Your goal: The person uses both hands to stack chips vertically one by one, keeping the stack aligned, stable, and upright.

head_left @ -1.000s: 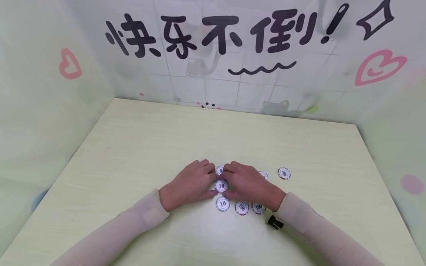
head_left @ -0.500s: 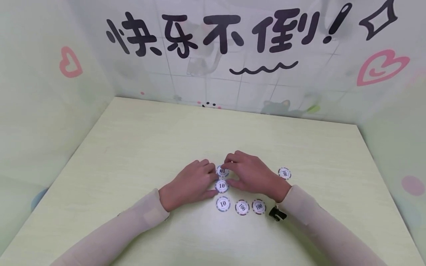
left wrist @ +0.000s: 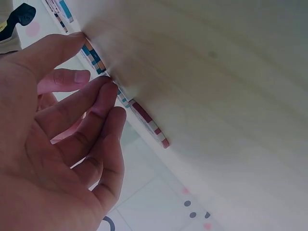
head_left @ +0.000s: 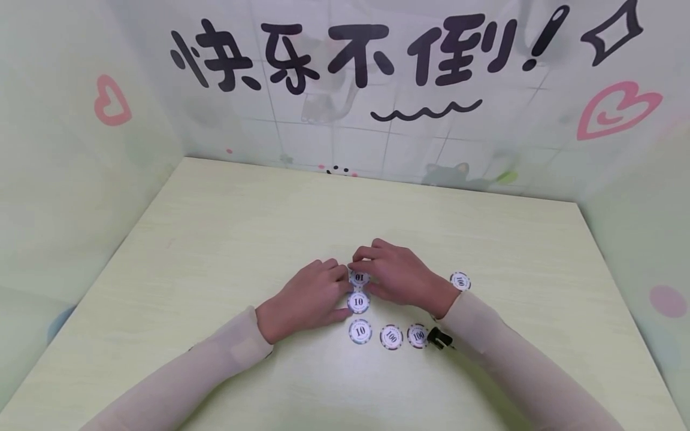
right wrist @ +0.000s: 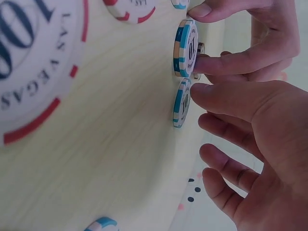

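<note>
In the head view, my left hand (head_left: pixel 309 296) pinches the middle poker chip (head_left: pixel 358 302) marked 10 between thumb and fingertips. From the right wrist view, that chip's blue, white and orange edge looks thick, perhaps a stack. Thumb and fingers of my right hand (head_left: pixel 401 274) span the far poker chip (head_left: pixel 359 278), also marked 10, at its two ends. A third 10 chip (head_left: pixel 360 331) lies flat in front of them. The left wrist view has a red-edged chip (left wrist: pixel 150 124) beyond the left fingertips; the left hand likely hides it from the head camera.
Two 100 chips (head_left: pixel 391 337) lie in the front row, and a black clip (head_left: pixel 441 338) under the right sleeve overlaps beside the right one. Another 100 chip (head_left: pixel 460 281) sits past the right wrist. Printed walls stand behind and beside the table (head_left: pixel 242 209).
My right hand has shifted from beside the middle chip to the far one, its fingers closing around that chip's ends. The left hand has stayed in place on the middle chip.
</note>
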`<state>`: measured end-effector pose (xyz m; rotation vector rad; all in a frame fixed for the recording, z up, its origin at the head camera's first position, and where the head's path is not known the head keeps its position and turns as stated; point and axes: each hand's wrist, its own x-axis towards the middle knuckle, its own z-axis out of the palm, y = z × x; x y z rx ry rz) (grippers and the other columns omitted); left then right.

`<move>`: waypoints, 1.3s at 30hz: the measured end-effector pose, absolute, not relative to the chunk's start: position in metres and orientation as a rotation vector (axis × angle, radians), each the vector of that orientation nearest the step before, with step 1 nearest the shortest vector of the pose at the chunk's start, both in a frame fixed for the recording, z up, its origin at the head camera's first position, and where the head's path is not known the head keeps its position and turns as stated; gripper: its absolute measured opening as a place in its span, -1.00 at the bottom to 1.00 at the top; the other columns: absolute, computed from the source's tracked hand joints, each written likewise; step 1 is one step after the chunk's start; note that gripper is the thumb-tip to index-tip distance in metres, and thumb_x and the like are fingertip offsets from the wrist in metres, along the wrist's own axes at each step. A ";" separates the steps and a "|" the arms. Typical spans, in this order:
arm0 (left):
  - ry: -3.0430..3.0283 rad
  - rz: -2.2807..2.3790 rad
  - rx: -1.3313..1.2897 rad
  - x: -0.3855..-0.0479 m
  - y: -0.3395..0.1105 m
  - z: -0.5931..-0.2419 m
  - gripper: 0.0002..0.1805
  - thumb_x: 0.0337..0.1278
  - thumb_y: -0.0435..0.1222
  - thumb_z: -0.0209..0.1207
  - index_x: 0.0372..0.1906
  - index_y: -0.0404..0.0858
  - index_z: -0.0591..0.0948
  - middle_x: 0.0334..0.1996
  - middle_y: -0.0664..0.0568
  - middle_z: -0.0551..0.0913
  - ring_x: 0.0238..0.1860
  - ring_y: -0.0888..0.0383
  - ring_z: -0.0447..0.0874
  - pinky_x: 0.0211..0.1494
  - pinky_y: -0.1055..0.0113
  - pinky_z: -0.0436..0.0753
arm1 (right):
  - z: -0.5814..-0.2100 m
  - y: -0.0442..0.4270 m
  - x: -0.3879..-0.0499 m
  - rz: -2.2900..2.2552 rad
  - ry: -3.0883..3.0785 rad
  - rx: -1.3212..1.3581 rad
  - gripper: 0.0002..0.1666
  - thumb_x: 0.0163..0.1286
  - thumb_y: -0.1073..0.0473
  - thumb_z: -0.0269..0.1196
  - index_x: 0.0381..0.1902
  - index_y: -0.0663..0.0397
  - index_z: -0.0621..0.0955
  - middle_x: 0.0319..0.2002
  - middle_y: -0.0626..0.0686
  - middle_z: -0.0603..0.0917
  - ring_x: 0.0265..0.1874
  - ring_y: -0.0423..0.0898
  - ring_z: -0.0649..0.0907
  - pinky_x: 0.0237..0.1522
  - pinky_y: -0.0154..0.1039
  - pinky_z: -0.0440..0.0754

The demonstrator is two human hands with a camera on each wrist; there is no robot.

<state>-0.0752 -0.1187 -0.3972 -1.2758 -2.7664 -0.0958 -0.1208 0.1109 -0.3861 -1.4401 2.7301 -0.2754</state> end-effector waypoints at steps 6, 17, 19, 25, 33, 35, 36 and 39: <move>-2.761 -0.102 -1.274 -0.075 -0.119 -0.397 -0.58 0.27 0.08 0.53 -0.07 -0.19 0.88 -0.10 -0.01 0.76 -0.15 0.06 0.56 -0.13 0.25 0.56 | -0.388 0.108 -0.124 -0.255 2.723 -1.446 -0.52 0.40 0.17 0.57 0.26 -0.01 0.80 0.17 -0.04 0.73 -0.05 -0.04 0.59 -0.18 -0.23 0.68; -2.761 -0.106 -1.278 -0.075 -0.119 -0.399 -0.57 0.26 0.08 0.53 -0.07 -0.20 0.87 -0.12 0.01 0.75 -0.19 0.07 0.52 -0.16 0.26 0.54 | -0.389 0.105 -0.123 -0.244 2.703 -1.412 -0.54 0.41 0.16 0.58 0.25 -0.04 0.80 0.17 -0.03 0.73 -0.04 -0.03 0.61 -0.11 -0.20 0.70; -2.761 -0.107 -1.279 -0.074 -0.119 -0.399 -0.56 0.26 0.08 0.53 -0.06 -0.20 0.87 -0.11 0.01 0.76 -0.19 0.07 0.52 -0.16 0.26 0.54 | -0.390 0.104 -0.123 -0.241 2.700 -1.401 -0.53 0.41 0.16 0.58 0.25 -0.04 0.80 0.18 -0.03 0.73 -0.03 -0.03 0.61 -0.10 -0.19 0.70; -2.775 -0.107 -1.272 -0.074 -0.118 -0.400 -0.56 0.28 0.09 0.52 -0.03 -0.19 0.87 -0.08 0.00 0.76 -0.17 0.07 0.53 -0.14 0.26 0.54 | -0.391 0.104 -0.123 -0.220 2.703 -1.385 -0.55 0.42 0.15 0.58 0.24 -0.03 0.80 0.15 -0.04 0.73 -0.04 -0.04 0.62 -0.09 -0.20 0.69; -2.723 -0.088 -1.275 -0.075 -0.120 -0.401 -0.58 0.25 0.08 0.53 -0.10 -0.19 0.87 -0.13 0.01 0.74 -0.18 0.07 0.54 -0.17 0.27 0.54 | -0.390 0.103 -0.125 -0.208 2.746 -1.311 -0.66 0.40 0.13 0.59 0.08 0.08 0.84 0.01 0.01 0.73 -0.08 -0.04 0.63 -0.11 -0.21 0.69; -2.717 -0.091 -1.274 -0.075 -0.120 -0.401 -0.58 0.24 0.08 0.54 -0.11 -0.19 0.87 -0.13 0.01 0.74 -0.19 0.07 0.54 -0.17 0.28 0.53 | -0.391 0.102 -0.126 -0.205 2.745 -1.295 -0.67 0.40 0.13 0.59 0.07 0.09 0.84 -0.01 0.01 0.73 -0.09 -0.05 0.63 -0.11 -0.22 0.69; -2.718 -0.094 -1.272 -0.075 -0.120 -0.401 -0.58 0.24 0.08 0.54 -0.11 -0.19 0.87 -0.13 0.01 0.74 -0.19 0.07 0.54 -0.17 0.28 0.53 | -0.391 0.102 -0.126 -0.206 2.743 -1.288 -0.67 0.40 0.12 0.59 0.07 0.09 0.84 -0.01 0.01 0.72 -0.09 -0.05 0.63 -0.10 -0.21 0.69; -2.733 -0.100 -1.271 -0.075 -0.120 -0.402 -0.57 0.25 0.08 0.54 -0.09 -0.20 0.87 -0.13 0.01 0.74 -0.18 0.07 0.54 -0.16 0.28 0.53 | -0.391 0.102 -0.127 -0.214 2.740 -1.274 -0.67 0.40 0.13 0.58 0.06 0.11 0.83 -0.04 0.01 0.71 -0.10 -0.05 0.63 -0.10 -0.21 0.69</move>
